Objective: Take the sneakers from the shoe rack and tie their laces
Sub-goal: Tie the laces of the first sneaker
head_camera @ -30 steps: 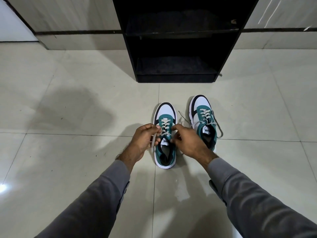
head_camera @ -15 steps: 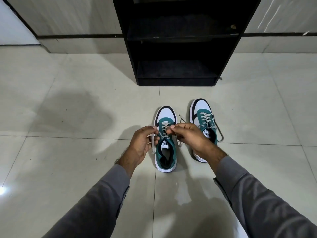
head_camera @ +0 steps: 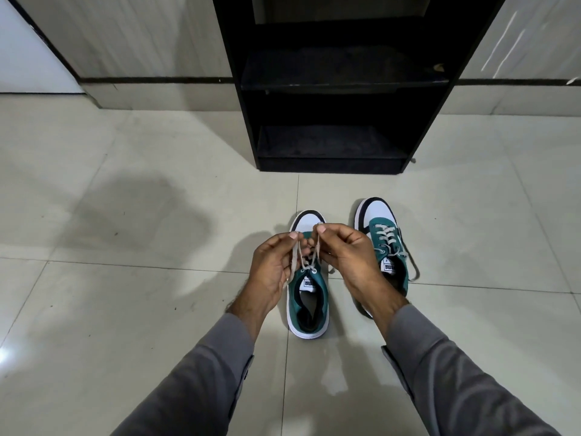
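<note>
a pale tiled floor (head_camera: pixel 125 309) fills most of the view, with a grey wall behind it. a black shoe rack (head_camera: pixel 333 89) stands against that wall, its two visible shelves holding no shoes. two grey sleeves (head_camera: pixel 195 382) reach in from below. in front of the rack, two green, white and black sneakers sit side by side on the floor, toes toward the rack. the left sneaker (head_camera: pixel 308 297) lies between the hands; the right sneaker (head_camera: pixel 385 243) sits just beside it, partly behind the right wrist, its laces (head_camera: pixel 390 243) lying loose over its side. the left hand (head_camera: pixel 270 269) and right hand (head_camera: pixel 349 256) are raised above the left sneaker, close together. each hand's fingers (head_camera: pixel 294 236) are pinched narrow on one end of the left sneaker's lace (head_camera: pixel 301 256), which is drawn up from the top eyelets.
</note>
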